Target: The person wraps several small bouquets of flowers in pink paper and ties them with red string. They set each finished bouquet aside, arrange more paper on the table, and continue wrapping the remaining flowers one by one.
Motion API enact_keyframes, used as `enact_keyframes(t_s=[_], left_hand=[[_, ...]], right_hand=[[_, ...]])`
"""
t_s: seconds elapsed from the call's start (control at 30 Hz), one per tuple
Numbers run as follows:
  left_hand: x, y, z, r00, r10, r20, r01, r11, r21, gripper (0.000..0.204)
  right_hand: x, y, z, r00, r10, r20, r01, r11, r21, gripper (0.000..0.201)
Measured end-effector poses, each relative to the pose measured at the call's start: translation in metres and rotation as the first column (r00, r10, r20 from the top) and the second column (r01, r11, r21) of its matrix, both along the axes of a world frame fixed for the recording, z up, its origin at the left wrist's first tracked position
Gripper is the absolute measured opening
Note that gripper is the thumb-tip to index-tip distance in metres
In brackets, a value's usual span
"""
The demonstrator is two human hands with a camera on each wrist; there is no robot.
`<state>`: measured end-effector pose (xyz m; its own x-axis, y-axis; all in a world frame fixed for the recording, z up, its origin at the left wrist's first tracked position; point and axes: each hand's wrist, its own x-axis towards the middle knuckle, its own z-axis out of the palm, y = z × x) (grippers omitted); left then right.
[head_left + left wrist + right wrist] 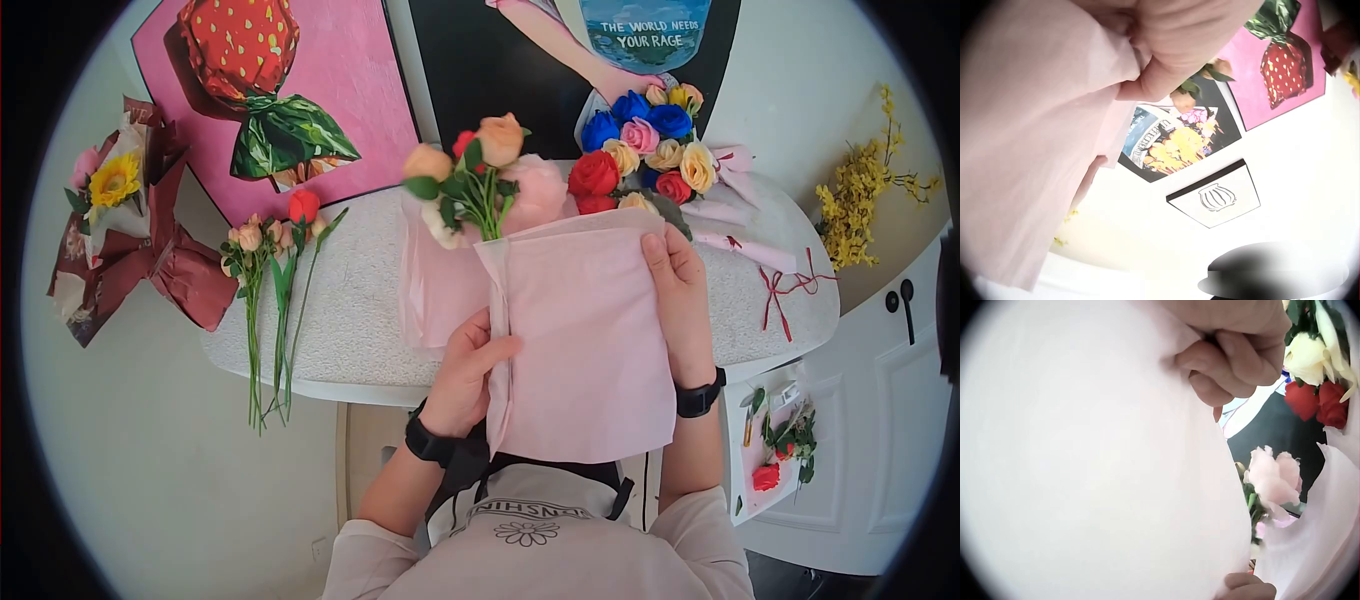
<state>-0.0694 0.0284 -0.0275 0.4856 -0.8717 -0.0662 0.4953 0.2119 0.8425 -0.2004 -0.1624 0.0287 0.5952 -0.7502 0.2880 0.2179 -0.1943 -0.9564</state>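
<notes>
A sheet of pale pink wrapping paper point(590, 345) hangs in front of the person's chest, held at both sides. The left hand point(466, 370) grips its folded left edge, thumb lying across the front. At the upper right edge, the right hand point(680, 290) pinches the paper between thumb and curled fingers, seen closer in the right wrist view. A bunch of flowers, with a peach rose point(500, 138), a large pink bloom point(535, 190) and green stems point(487, 208), rises above the sheet's top left. The lower stems are hidden behind the paper.
More pink paper point(425, 290) lies on the white table point(350, 300). Loose stems with a red tulip point(303, 206) lie at left, near a brown-wrapped bouquet point(170, 250). Behind the right hand is a mixed rose bouquet point(640, 135); dark red ribbon point(775, 295) lies at right.
</notes>
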Motion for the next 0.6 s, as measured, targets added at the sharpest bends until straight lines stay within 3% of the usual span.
enact_keyframes(t_s=[0.17, 0.27, 0.37, 0.4, 0.5, 0.6], left_hand=[[0.006, 0.001, -0.003, 0.992, 0.051, 0.113, -0.058, 0.997, 0.059, 0.046], [0.008, 0.001, -0.003, 0.953, 0.100, 0.284, -0.126, 0.989, 0.074, 0.049], [0.011, 0.002, 0.000, 0.929, 0.064, 0.365, -0.109, 0.989, 0.103, 0.053], [0.011, 0.003, 0.002, 0.931, 0.059, 0.361, -0.105, 0.988, 0.110, 0.053], [0.010, 0.003, 0.004, 0.936, 0.043, 0.350, -0.094, 0.987, 0.130, 0.053], [0.011, 0.003, 0.003, 0.939, 0.027, 0.344, -0.081, 0.986, 0.143, 0.054]], right_hand=[[-0.010, -0.002, 0.001, 0.991, -0.128, 0.029, 0.124, 0.985, 0.119, 0.026], [-0.016, -0.026, -0.018, 0.887, -0.047, 0.459, -0.147, 0.914, 0.377, 0.030], [-0.025, -0.030, -0.027, 0.763, -0.044, 0.645, -0.484, 0.623, 0.614, 0.034], [-0.026, -0.030, -0.029, 0.715, -0.056, 0.697, -0.589, 0.489, 0.644, 0.035], [-0.025, -0.031, -0.038, 0.589, 0.022, 0.808, -0.762, 0.348, 0.546, 0.036], [-0.024, -0.026, -0.033, 0.612, 0.043, 0.790, -0.749, 0.353, 0.561, 0.038]])
